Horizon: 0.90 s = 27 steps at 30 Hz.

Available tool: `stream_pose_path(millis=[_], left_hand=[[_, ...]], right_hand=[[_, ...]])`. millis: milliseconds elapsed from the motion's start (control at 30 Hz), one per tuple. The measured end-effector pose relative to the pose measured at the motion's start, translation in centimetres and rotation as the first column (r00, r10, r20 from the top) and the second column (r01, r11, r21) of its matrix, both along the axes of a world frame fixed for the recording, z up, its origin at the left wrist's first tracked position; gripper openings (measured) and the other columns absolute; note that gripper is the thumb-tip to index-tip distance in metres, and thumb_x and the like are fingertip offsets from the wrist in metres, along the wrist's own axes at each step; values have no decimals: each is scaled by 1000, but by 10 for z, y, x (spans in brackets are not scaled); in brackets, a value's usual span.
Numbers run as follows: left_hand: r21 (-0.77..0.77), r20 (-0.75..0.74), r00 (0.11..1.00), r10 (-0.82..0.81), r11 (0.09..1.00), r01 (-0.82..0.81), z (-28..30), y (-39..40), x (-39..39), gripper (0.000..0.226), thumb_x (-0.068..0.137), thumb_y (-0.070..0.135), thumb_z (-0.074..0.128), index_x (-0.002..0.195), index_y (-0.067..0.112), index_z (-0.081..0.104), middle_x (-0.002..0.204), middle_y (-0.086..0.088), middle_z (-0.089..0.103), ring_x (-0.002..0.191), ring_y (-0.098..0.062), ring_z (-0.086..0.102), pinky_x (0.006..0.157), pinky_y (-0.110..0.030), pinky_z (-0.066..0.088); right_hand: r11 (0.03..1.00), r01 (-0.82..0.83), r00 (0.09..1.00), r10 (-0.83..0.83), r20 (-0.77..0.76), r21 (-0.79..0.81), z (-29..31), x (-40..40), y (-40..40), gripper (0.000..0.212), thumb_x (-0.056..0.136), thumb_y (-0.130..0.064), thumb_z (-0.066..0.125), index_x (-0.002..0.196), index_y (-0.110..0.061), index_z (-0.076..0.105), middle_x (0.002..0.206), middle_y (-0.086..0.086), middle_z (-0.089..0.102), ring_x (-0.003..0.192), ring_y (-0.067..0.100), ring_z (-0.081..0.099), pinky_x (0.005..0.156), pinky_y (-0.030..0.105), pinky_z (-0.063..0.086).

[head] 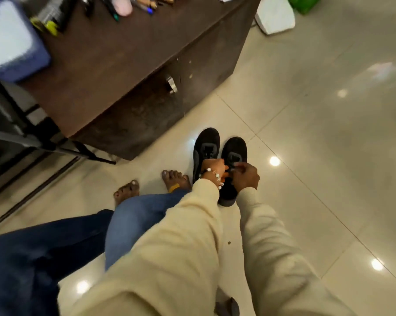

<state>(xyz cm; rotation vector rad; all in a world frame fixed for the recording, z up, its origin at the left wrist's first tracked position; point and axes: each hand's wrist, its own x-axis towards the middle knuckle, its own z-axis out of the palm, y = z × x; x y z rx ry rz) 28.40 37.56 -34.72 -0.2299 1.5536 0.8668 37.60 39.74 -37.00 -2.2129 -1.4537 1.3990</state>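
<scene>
Blue box (pixel 14 49) with a white top sits blurred at the far left on a dark wooden desk (pixel 124 71), with pens beyond it. Near the desk's foot, two bare feet (pixel 127 190) stand on the glossy tiled floor (pixel 317 133). Right of them a pair of black trainers stands side by side, toes pointing far. The left trainer (pixel 206 142) is untouched. The right trainer (pixel 234 149) lies under both hands.

Left hand (pixel 214 167), wearing a bead bracelet (pixel 212 173), has its fingers curled, pinching the lace (pixel 230 170) over the tongue. Right hand (pixel 247 176) meets it from the right, thumb and forefinger nipped on the same lace. The two hands touch. Any knot is hidden beneath the fingers, so tied or untied cannot be told.

Assessment: work on the right trainer's lace is in hand. To do it well, each hand should hold its own strand and draw evenly to either side. The sole should stay flat on the tile. Risk: the neighbouring trainer stands just beside and may be nudged.

White box-like object (pixel 275 17) lies far right, well apart.
</scene>
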Motion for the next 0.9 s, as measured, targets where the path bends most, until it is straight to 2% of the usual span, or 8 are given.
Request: stream_pose_path(millis=[67,167,267,333,467,600,700,900], left_hand=[[64,-40,998,50,997,-47,39,1,-13,26,96,11,48,70,13,52,46,3,60,55,-19,53,55,-24,42],[197,-140,976,168,970,-139,112,-16,-36,18,94,11,48,81,10,61,65,-3,66,48,-16,59,55,-23,45],[326,-257,932,255,931,-164,169,-46,-69,21,98,10,45,110,8,63,83,-4,65,61,-16,60,58,-24,46],[383,-369,883,291,913,-141,201,-79,-93,23,99,9,46,113,8,63,82,-2,65,64,-16,60,59,-24,46],[433,-513,766,386,887,-157,239,-156,-138,20,99,12,48,107,12,65,79,1,67,59,-13,59,52,-22,44],[458,-597,616,514,849,-264,259,-253,-185,19,98,12,48,102,13,66,77,2,67,56,-10,60,57,-24,47],[438,-685,453,570,820,-370,262,-342,-215,19,98,12,49,103,14,68,81,2,69,61,-9,63,58,-23,51],[420,-710,227,666,659,-624,237,-514,-244,21,97,3,46,108,0,64,83,-9,65,60,-12,57,40,-9,39]], right_hand=[[999,6,994,-1,-105,53,37,-19,4,24,81,-2,56,94,-18,70,95,8,71,88,25,65,85,32,54],[989,-7,972,42,-232,151,103,-51,4,26,81,1,54,94,-15,70,88,5,69,80,21,64,71,15,50],[966,-53,937,135,-322,251,155,-84,-6,26,78,2,52,84,-18,69,79,4,72,79,24,68,83,35,56],[947,-108,902,221,-371,302,186,-107,-24,23,77,0,56,79,-21,67,79,6,72,79,27,69,83,45,56],[889,-270,800,421,-427,370,239,-159,-78,18,78,1,63,83,-15,69,75,0,68,77,21,66,86,42,55],[760,-473,630,646,-431,446,270,-215,-162,23,76,-1,63,71,-23,67,70,1,69,68,22,67,76,42,57],[640,-619,462,765,-448,455,287,-251,-236,18,84,0,58,85,-13,70,78,7,71,67,16,65,69,31,56],[321,-830,113,898,-426,457,287,-316,-388,18,83,0,59,84,-15,69,75,3,71,62,13,65,68,29,57]])
